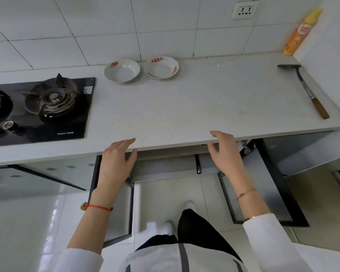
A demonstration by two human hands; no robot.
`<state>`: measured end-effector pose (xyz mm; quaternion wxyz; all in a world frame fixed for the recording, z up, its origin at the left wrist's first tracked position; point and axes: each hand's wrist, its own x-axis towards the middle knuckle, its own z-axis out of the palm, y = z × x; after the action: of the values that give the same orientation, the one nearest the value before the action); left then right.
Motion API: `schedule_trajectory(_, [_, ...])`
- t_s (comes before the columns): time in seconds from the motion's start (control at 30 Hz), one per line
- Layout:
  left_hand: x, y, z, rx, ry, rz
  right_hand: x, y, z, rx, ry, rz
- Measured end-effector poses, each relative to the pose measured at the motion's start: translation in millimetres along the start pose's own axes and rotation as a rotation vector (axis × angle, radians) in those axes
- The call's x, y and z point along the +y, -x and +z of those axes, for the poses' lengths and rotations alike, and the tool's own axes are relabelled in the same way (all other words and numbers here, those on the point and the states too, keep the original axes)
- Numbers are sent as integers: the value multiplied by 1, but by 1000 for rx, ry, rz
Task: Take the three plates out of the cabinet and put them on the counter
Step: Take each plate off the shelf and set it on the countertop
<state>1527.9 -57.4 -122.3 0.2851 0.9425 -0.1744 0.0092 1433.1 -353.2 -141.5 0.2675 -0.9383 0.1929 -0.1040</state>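
From the head camera, I look down on a pale, finely speckled stone table, smooth and matte, with a straight front edge. Two shallow white ceramic plates sit side by side near the tiled back wall: the left plate is round with a small red-orange motif on its rim, the right plate has a scalloped rim with red-and-yellow patterns. They lie just beside each other, almost touching. A third plate does not show anywhere in this view.

To the left, a glossy black glass stove is set into the table, with a dark metal burner ring. At the far right lies a metal spatula with a wooden handle, and an orange-yellow bottle stands upright in the corner.

My left hand hangs in front of the table's front edge, fingers loosely spread, holding nothing; its fingertips reach just over the edge. My right hand is likewise spread wide and empty, its fingertips over the edge and its thumb below it.

Below the edge, the cabinet stands open, its two dark-framed doors swung out to either side of my arms. Between the doors there is free floor, and the middle of the table is bare between plates and hands.
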Motion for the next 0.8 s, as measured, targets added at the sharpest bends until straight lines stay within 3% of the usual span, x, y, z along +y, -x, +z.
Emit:
schedule_trajectory(0.33, [47, 61, 20, -19, -4, -3, 42, 58, -30, 33, -25, 6])
schedule_trajectory(0.8, [139, 135, 79, 5, 11, -79, 132, 100, -88, -85, -34, 6])
